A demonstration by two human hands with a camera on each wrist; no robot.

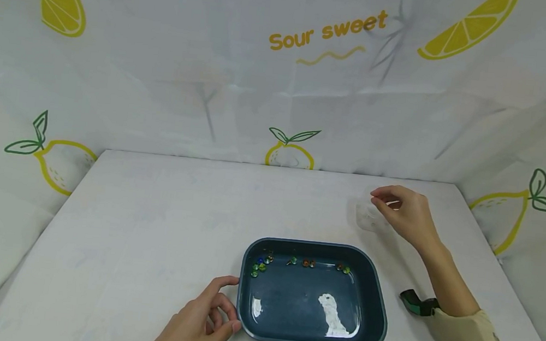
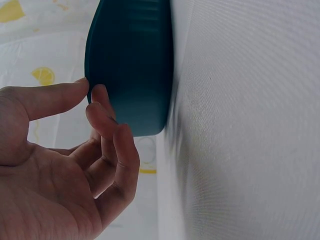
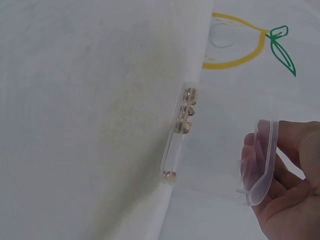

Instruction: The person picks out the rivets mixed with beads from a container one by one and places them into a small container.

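A dark teal rectangular tray (image 1: 311, 306) sits on the white table, with several small coloured glass marbles (image 1: 262, 267) along its far side and far left corner. At its left edge my left hand (image 1: 202, 317) touches the rim and outer wall, fingers loosely bent; the left wrist view shows the thumb on the tray rim (image 2: 87, 55). Behind the tray on the right stands a clear plastic box (image 1: 368, 219). My right hand (image 1: 407, 213) pinches the upper rim (image 3: 264, 170) of that box. Several brownish, shiny marbles (image 3: 185, 127) lie in its bottom.
A black and green strap-like piece (image 1: 418, 303) shows at the right wrist, above the table (image 1: 148, 235) to the right of the tray. A white curtain (image 1: 203, 76) printed with lemons hangs behind the table and along both sides.
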